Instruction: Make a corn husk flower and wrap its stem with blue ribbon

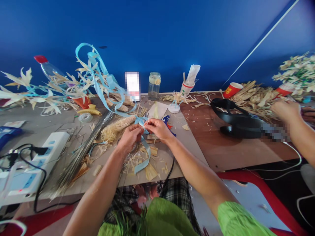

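My left hand (131,135) and my right hand (157,128) meet at the middle of the table, both pinched on a light blue ribbon (145,149). One end of the ribbon hangs down over husk scraps toward the table edge. The other end loops up and left to a tangle of ribbon (98,70) among dried husk flowers (61,85). A dried corn cob (117,127) lies just left of my left hand. A bundle of thin wires (83,147) runs diagonally beside it.
A white power strip (34,164) with black cables lies at the left. A tape roll (85,117), a glass jar (154,86) and paper cups (232,89) stand further back. A black headset (236,121) rests at the right, where another person's hand (286,109) works among husks.
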{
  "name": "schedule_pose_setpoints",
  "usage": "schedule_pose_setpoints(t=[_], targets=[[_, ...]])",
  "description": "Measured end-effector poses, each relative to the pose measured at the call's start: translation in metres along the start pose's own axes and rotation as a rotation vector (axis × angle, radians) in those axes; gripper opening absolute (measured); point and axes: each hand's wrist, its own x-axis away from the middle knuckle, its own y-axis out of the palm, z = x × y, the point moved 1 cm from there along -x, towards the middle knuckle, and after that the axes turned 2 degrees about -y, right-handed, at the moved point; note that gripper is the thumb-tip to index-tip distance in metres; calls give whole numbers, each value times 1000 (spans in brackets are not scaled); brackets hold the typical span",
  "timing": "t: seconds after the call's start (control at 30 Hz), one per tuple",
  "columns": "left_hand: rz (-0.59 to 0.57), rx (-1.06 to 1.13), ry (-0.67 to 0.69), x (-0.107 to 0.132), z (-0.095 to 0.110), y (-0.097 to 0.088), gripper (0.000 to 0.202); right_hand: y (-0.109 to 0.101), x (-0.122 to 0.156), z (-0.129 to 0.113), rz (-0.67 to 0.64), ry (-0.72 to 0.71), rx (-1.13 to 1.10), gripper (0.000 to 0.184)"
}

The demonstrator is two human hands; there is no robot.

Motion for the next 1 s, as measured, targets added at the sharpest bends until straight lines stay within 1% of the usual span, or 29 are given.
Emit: schedule_pose_setpoints(t=[0.13, 0.33, 0.4, 0.47, 0.67, 0.83, 0.93, 1.0], targets=[[-2, -8, 4, 1, 0, 1, 17, 2, 2, -2, 4, 8, -6, 19], [-19, 44, -9, 2, 2, 2, 17, 0, 4, -6, -42, 107, -180, 26], [-9, 54, -8, 2, 2, 1, 17, -1, 4, -6, -69, 118, -189, 29], [-6, 55, -1, 2, 2, 1, 18, 0, 4, -5, -79, 106, -151, 29], [-20, 36, -2, 3, 3, 2, 21, 1, 1, -1, 3, 31, -33, 22], [-24, 127, -10, 4, 4, 2, 28, -2, -1, 0, 87, 11, -88, 24], [-41, 136, -10, 3, 3, 1, 28, -2, -2, 2, 142, -3, -114, 23], [-50, 128, -1, 1, 2, 1, 28, -1, -2, 3, 151, -10, -110, 23]])
